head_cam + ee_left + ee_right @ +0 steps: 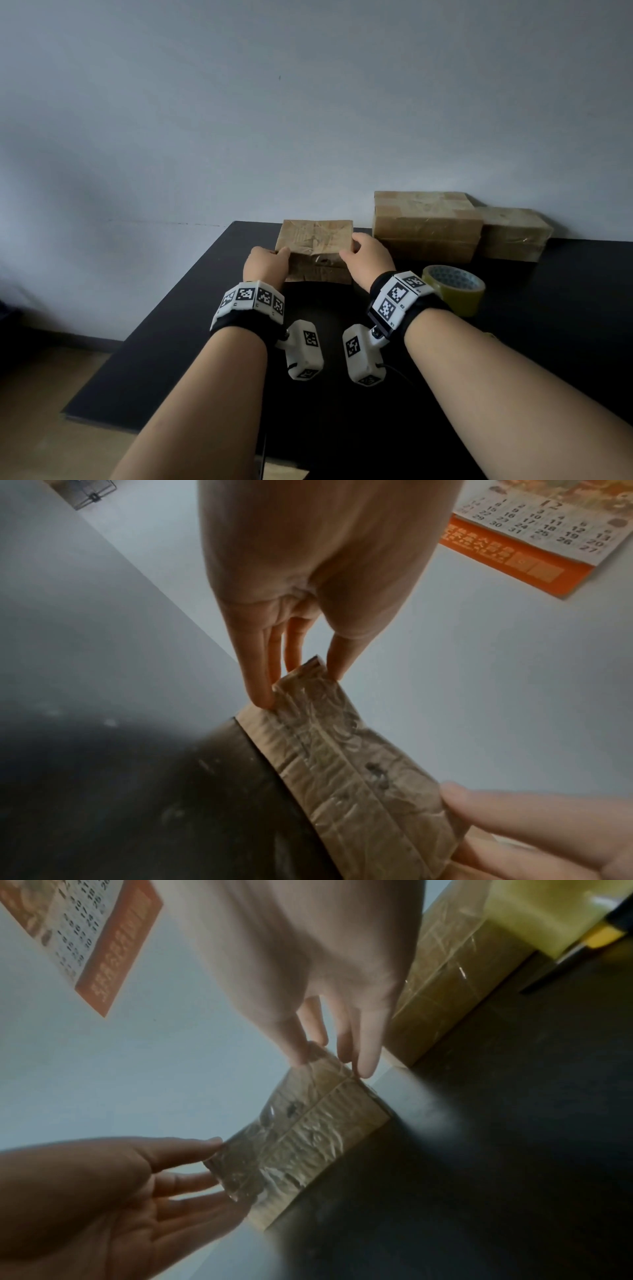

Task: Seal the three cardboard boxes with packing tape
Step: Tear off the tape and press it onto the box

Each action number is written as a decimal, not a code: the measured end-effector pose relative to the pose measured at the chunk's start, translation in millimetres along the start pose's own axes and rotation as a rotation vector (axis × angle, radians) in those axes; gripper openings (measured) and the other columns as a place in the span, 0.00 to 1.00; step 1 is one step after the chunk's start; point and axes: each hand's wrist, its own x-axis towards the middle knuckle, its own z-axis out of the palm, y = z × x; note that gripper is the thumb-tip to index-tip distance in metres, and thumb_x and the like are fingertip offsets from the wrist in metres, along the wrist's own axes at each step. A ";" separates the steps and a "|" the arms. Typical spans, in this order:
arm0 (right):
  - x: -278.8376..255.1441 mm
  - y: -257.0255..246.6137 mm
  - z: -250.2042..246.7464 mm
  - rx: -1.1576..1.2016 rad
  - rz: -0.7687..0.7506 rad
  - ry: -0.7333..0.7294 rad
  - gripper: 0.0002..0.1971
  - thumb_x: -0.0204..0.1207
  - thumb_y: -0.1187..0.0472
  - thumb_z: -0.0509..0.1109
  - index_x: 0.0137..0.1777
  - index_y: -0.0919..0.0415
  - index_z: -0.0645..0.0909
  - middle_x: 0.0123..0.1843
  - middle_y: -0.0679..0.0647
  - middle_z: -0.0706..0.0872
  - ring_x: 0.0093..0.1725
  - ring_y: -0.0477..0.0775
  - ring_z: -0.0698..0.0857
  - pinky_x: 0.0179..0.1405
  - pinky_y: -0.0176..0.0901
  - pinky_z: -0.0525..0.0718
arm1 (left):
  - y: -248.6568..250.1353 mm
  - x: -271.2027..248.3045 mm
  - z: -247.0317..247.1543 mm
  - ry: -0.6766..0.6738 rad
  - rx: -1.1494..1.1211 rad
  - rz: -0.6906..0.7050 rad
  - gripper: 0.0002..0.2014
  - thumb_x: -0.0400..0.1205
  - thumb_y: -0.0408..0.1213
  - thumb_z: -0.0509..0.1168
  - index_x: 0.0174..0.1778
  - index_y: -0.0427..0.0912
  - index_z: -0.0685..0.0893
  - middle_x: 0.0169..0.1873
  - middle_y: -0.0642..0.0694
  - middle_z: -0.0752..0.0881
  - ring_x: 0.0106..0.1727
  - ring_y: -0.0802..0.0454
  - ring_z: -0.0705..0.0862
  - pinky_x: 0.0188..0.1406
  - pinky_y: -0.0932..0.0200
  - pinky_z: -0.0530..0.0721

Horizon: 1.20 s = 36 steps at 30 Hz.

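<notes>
Your left hand [266,265] and right hand [368,257] each hold one end of the small cardboard box [317,240], thumbs on top and fingers [263,685] down the sides, so both grips are closed on it. Crinkled clear tape already covers its top and near face, and it sits on the black table [178,342]. Just beside your right wrist, on the outside, lies the yellowish roll of packing tape [457,289]. Beyond your right hand stands a larger taped box [426,226], and touching its right end, a third box [513,234], both against the pale wall [274,120]. High on that wall the wrist views show an orange-edged calendar [534,534].
</notes>
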 end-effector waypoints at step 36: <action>32.2 -11.5 -40.2 -0.156 -0.135 0.085 0.20 0.83 0.67 0.61 0.74 0.58 0.76 0.75 0.57 0.76 0.67 0.58 0.81 0.66 0.48 0.80 | 64.7 6.8 11.3 -0.154 0.233 0.289 0.27 0.82 0.33 0.56 0.80 0.43 0.67 0.74 0.42 0.76 0.64 0.46 0.81 0.47 0.60 0.74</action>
